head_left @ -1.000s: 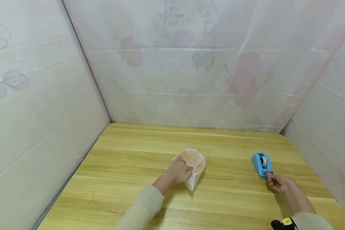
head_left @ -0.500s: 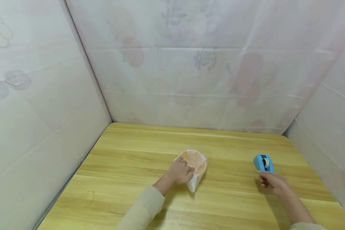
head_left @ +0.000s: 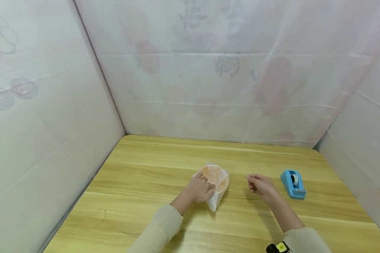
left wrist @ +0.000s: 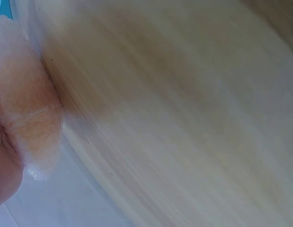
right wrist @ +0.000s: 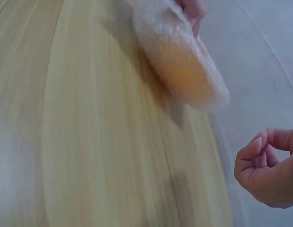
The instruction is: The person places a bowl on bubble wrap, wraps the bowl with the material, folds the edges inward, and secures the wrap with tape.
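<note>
An orange bowl point(head_left: 214, 173) wrapped in bubble wrap point(head_left: 214, 203) sits on the wooden table. My left hand point(head_left: 197, 188) holds it at the near left, fingers bent over the rim onto the wrap. In the right wrist view, the wrapped bowl point(right wrist: 182, 66) appears at the top, with part of the left hand point(right wrist: 196, 10) on it. Right of the bowl, apart from it, my right hand point(head_left: 262, 186) is raised with thumb and forefinger pinched together. A barely visible bit of tape seems to show at those fingertips; in the right wrist view the right hand point(right wrist: 267, 168) hides it.
A blue tape dispenser point(head_left: 292, 188) stands to the right, beyond the right hand. The wooden table point(head_left: 145, 158) meets pale fabric walls point(head_left: 190, 88) at its back and sides.
The right hand has left the tape dispenser's cutting edge and moved left toward the wrapped bowl, still pinching. The dispenser is uncovered. The left hand stays on the bowl.
</note>
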`<state>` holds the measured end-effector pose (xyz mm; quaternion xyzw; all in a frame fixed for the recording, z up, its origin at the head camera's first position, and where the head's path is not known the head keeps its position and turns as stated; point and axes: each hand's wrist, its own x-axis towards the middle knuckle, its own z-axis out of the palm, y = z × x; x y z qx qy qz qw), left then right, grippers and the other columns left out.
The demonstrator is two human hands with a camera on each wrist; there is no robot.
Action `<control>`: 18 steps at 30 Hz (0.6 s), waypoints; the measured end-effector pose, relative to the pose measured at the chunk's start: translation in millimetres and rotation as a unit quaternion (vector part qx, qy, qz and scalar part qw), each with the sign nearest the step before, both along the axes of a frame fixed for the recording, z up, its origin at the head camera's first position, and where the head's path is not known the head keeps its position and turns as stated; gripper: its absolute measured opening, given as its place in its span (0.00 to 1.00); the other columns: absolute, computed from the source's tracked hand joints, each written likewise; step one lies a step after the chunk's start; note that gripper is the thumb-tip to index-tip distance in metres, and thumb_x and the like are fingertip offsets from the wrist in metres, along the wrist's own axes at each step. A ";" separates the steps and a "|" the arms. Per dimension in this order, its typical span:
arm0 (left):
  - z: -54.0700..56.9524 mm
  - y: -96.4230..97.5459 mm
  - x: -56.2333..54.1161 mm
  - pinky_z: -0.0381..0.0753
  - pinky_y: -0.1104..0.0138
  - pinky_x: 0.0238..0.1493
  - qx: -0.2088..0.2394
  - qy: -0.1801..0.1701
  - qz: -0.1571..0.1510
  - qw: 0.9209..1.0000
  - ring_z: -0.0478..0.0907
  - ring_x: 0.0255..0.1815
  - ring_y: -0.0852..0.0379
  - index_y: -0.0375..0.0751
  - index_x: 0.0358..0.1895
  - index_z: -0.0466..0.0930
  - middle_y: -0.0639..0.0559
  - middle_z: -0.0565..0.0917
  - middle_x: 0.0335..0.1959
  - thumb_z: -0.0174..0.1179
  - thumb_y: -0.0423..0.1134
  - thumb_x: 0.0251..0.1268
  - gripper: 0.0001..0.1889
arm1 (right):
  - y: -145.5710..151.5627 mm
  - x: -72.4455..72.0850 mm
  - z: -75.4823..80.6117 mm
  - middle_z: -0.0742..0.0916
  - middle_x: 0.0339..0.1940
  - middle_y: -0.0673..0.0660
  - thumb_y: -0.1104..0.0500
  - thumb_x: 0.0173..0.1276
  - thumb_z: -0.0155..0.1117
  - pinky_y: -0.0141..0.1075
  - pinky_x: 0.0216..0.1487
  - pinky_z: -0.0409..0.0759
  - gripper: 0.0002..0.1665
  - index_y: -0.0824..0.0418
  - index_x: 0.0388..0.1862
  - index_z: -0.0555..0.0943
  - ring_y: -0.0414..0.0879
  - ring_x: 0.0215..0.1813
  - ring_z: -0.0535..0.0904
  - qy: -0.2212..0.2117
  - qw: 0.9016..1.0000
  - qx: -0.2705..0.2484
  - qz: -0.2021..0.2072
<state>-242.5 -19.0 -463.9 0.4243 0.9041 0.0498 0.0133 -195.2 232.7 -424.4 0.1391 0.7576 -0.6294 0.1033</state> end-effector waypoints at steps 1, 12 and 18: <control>0.3 0.4 0.1 0.55 0.58 0.73 0.001 -0.001 0.000 1.000 0.70 0.63 0.55 0.54 0.57 0.77 0.57 0.83 0.51 0.30 0.45 0.69 0.25 | -3.6 -1.7 0.8 0.75 0.27 0.48 0.57 0.72 0.49 0.30 0.30 0.73 0.13 0.65 0.48 0.70 0.37 0.28 0.70 0.001 1.000 -0.004 0.004; -1.9 4.1 -1.8 0.56 0.58 0.72 -0.001 0.007 0.000 1.000 0.70 0.63 0.54 0.54 0.56 0.78 0.57 0.84 0.48 0.30 0.44 0.69 0.25 | -48.2 -24.2 4.7 0.76 0.27 0.49 0.61 0.71 0.51 0.27 0.29 0.74 0.16 0.73 0.50 0.71 0.37 0.27 0.70 0.028 0.999 -0.023 0.005; -3.6 5.4 -5.1 0.58 0.59 0.71 -0.014 0.039 0.000 0.999 0.73 0.60 0.56 0.56 0.56 0.78 0.58 0.85 0.46 0.32 0.46 0.69 0.23 | -81.3 -41.3 -3.9 0.76 0.22 0.50 0.65 0.68 0.53 0.26 0.25 0.73 0.14 0.76 0.46 0.73 0.38 0.24 0.70 0.060 0.997 0.046 0.020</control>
